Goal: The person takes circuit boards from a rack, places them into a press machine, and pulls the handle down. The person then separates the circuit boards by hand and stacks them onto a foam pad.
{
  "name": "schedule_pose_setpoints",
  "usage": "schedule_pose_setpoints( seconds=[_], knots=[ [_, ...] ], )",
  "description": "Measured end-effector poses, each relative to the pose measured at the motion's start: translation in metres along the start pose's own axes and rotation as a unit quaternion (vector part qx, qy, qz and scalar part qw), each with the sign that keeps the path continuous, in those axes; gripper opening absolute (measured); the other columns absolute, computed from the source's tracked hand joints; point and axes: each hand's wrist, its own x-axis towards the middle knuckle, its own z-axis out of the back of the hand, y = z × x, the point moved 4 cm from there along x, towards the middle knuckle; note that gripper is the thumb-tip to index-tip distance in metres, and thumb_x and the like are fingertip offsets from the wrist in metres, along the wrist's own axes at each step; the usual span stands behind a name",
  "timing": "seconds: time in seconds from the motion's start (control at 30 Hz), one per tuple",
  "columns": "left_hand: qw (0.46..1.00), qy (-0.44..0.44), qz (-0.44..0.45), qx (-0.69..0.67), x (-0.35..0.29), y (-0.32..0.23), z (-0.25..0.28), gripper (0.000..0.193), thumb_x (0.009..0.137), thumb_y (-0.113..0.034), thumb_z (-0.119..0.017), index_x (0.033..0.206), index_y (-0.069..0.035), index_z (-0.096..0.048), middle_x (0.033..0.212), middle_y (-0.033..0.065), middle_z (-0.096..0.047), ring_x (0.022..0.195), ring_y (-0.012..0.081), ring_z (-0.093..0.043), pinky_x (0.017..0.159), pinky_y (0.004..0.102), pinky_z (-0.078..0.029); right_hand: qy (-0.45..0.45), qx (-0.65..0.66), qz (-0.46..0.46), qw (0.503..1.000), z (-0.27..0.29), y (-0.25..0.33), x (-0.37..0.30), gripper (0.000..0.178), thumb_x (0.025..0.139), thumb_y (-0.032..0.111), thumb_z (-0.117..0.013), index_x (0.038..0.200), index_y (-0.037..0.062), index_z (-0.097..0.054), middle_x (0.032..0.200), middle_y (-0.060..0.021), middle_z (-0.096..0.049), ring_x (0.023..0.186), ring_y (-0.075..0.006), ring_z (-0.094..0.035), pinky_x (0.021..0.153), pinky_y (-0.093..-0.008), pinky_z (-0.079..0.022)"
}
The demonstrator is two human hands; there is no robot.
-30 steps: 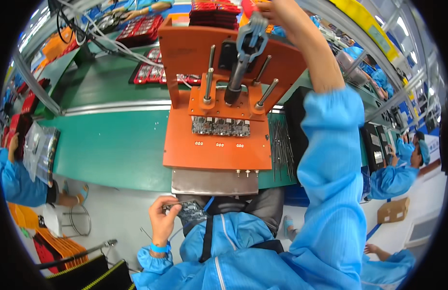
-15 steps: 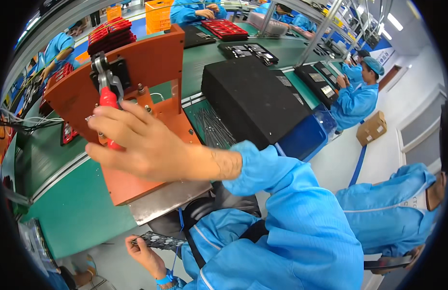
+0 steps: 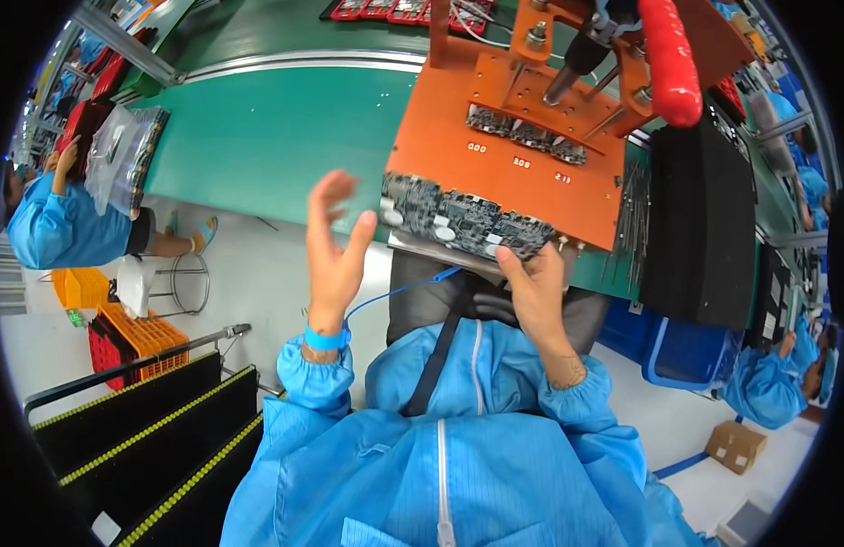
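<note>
A long dark circuit board panel (image 3: 458, 217) with grey and white parts lies tilted at the front edge of an orange press fixture (image 3: 422, 146). My right hand (image 3: 536, 287) grips its right end, thumb on top. Beside the left end, my left hand (image 3: 334, 251) is open, fingers spread and slightly blurred, holding nothing. Another set of small circuit boards (image 3: 527, 134) sits under the fixture's upper plate. The toggle clamp's red handle (image 3: 670, 64) stands at the upper right, with no hand on it.
A green bench (image 3: 249, 146) runs to the left. Thin dark rods (image 3: 633, 214) and a black foam block (image 3: 700, 228) lie right of the fixture, above a blue bin (image 3: 686, 356). Black racks (image 3: 158, 438) stand lower left. A co-worker (image 3: 66, 219) is at far left.
My right hand has left the red clamp handle and now holds the board panel. My left hand, which held a board low down, has come up and opened. The view has swung left.
</note>
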Motion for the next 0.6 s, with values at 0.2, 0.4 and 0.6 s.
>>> schedule_pose_setpoints(
  seconds=[0.2, 0.4, 0.6],
  knots=[
    [0.993, 0.094, 0.068, -0.028, -0.006, 0.079, -0.007, 0.024, 0.084, -0.011, -0.069, 0.104, 0.001, -0.062, 0.081, 0.0066, -0.064, 0.078, 0.0134, -0.060, 0.071, 0.0276, -0.048, 0.002, -0.263, 0.050, 0.964, -0.001, -0.053, 0.012, 0.027, 0.082, 0.014, -0.072, 0.095, -0.0060, -0.060, 0.091, -0.0146, -0.061, 0.081, -0.0259, -0.059, 0.073, -0.0338, -0.046],
    [0.986, 0.158, 0.019, 0.054, -0.002, 0.073, -0.006, 0.017, 0.082, -0.007, -0.070, 0.092, 0.002, -0.059, 0.082, 0.0103, -0.063, 0.074, 0.0183, -0.061, 0.066, 0.0305, -0.048, 0.034, -0.328, 0.099, 0.939, 0.006, -0.041, 0.011, 0.032, 0.077, 0.015, -0.074, 0.092, -0.0072, -0.056, 0.096, -0.0204, -0.054, 0.087, -0.0378, -0.053, 0.076, -0.0399, -0.043],
    [0.982, 0.146, -0.068, 0.102, -0.012, 0.064, -0.001, 0.016, 0.079, -0.001, -0.069, 0.088, 0.002, -0.056, 0.084, 0.0119, -0.060, 0.076, 0.0285, -0.060, 0.066, 0.0339, -0.048, 0.044, -0.392, 0.249, 0.884, 0.007, -0.046, -0.003, 0.024, 0.073, 0.006, -0.073, 0.088, -0.0018, -0.056, 0.092, -0.0157, -0.058, 0.088, -0.0338, -0.055, 0.075, -0.0401, -0.043]
  ],
)
